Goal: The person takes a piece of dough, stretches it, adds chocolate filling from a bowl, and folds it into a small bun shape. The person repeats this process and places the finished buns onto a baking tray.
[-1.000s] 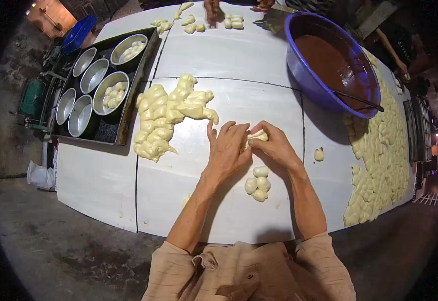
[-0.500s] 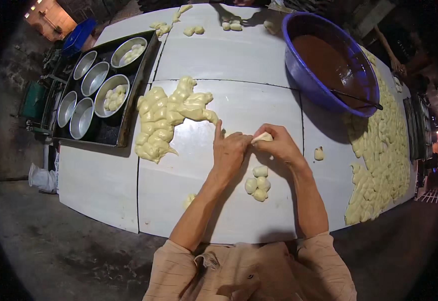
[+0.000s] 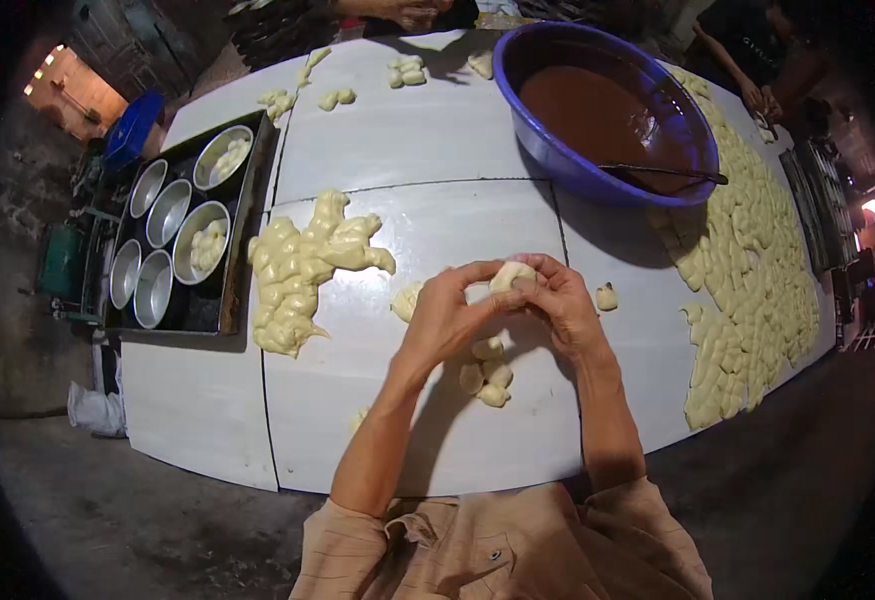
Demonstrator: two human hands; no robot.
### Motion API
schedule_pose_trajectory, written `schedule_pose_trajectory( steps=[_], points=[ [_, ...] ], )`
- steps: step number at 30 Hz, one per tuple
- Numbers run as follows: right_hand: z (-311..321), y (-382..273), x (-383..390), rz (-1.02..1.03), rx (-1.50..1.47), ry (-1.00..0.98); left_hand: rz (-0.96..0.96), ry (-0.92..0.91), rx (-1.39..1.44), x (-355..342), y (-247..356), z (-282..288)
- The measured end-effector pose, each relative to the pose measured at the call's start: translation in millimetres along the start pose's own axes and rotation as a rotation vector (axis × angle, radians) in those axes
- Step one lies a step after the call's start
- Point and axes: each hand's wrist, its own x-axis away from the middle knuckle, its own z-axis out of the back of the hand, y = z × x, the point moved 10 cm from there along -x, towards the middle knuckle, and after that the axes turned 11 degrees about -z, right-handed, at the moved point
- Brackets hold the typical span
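Over the white table [image 3: 437, 150], my left hand [image 3: 449, 312] and my right hand [image 3: 560, 305] meet around one small pale dough piece [image 3: 510, 275], fingers pinched on it from both sides. Under my wrists lie a few shaped dough balls [image 3: 487, 370]. A small lump of dough [image 3: 406, 300] rests just left of my left hand. A larger heap of cut dough pieces [image 3: 302, 265] lies further left. One single piece [image 3: 607, 297] sits to the right of my right hand.
A blue basin of brown filling [image 3: 607, 110] with a spoon stands at the back right. Rows of dough pieces [image 3: 747, 270] cover the table's right side. A dark tray of round metal tins [image 3: 172, 240] sits left. Another person's hands [image 3: 407, 12] work at the far edge.
My hands stayed joined on the dough piece, working it between the fingers; they lifted slightly and turned, and the camera view shifted closer to the table.
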Motion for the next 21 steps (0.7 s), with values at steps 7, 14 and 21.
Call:
schedule_pose_trajectory(
  steps=[7, 14, 21],
  points=[
    [33, -39, 27, 0.485, 0.787, 0.537, -0.009, 0.159, 0.135, -4, -18, -22],
    [13, -48, 39, 0.282, -0.183, 0.093, -0.601, 0.381, 0.239, -27, 58, -57],
    [38, -92, 29, 0.21, -0.331, 0.039, -0.518, 0.351, 0.524, -55, 49, -97]
  ],
)
